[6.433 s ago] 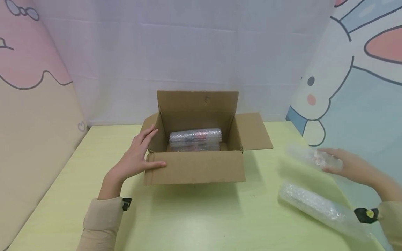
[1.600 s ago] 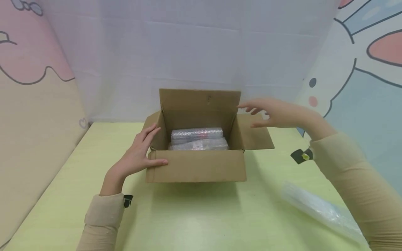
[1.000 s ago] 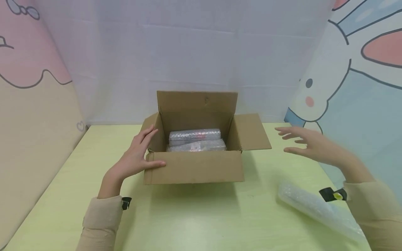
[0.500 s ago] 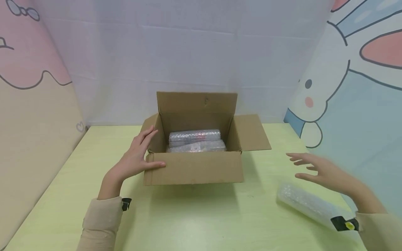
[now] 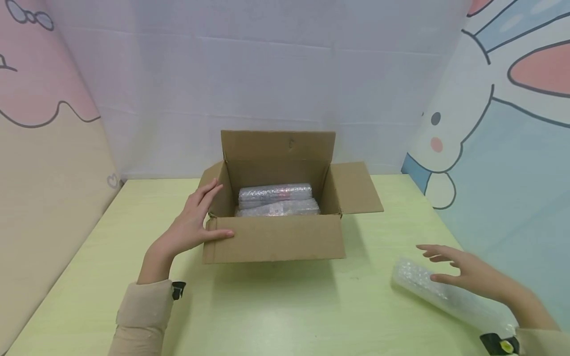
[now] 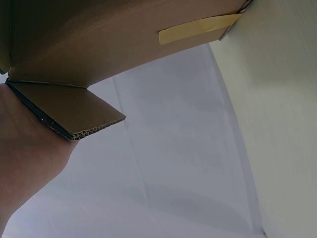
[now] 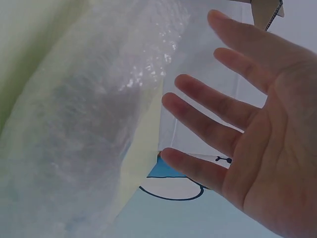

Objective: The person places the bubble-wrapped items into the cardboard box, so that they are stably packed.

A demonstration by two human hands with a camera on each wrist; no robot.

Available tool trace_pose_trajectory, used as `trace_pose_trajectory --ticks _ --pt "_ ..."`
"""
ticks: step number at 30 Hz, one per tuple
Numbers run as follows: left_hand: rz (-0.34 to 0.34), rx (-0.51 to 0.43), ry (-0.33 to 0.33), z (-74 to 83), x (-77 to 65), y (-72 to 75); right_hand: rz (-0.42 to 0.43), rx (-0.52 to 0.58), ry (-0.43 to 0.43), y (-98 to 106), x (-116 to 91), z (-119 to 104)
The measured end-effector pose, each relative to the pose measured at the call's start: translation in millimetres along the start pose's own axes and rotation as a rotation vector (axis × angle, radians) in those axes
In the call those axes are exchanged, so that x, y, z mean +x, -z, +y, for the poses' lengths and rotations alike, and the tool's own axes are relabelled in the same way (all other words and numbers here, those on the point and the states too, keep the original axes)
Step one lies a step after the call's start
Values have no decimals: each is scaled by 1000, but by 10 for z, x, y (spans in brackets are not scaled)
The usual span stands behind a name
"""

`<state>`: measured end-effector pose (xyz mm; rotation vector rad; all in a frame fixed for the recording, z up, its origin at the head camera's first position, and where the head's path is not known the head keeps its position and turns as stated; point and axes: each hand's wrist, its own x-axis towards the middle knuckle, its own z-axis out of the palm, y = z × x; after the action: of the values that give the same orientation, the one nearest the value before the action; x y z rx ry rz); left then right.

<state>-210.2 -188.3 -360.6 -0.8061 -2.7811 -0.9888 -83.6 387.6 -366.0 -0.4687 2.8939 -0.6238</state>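
Note:
A cardboard box stands with its flaps spread, and two bubble-wrapped bundles lie inside it. My left hand rests at the box's near left corner, its thumb straight along the front flap and its fingers along the left flap. At the right, a roll of bubble wrap lies slantwise on the table. Just over this roll hovers my right hand, fingers spread and holding nothing. In the right wrist view, a gap shows between the fingers and the bubble wrap.
The pale yellow-green table carries the box and the roll. A white cloth hangs behind it. Printed cartoon panels flank both sides, with a rabbit at the right. The box's right flap sticks out sideways.
Earlier my right hand held a bubble-wrapped bundle; a second bundle now lies in the box. The bare right hand has since moved away from the box, down over the roll. The left hand has stayed.

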Motion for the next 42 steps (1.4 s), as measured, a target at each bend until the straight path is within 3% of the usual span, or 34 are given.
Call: trace_pose_trajectory --ticks 5,15,26,35,42 --pt "-1 2 1 -4 1 -1 -77 51 -23 -72 -68 124" --pt "0 -1 0 -6 -6 -3 -50 31 51 -160 -261 391" --pt "-4 -5 3 -8 -11 -3 -109 44 84 -189 -359 488" --pt "-11 -10 7 -10 -11 -2 7 -44 94 -267 -337 452" --pt "-7 -3 9 -26 1 -10 73 -126 102 -155 -248 368"
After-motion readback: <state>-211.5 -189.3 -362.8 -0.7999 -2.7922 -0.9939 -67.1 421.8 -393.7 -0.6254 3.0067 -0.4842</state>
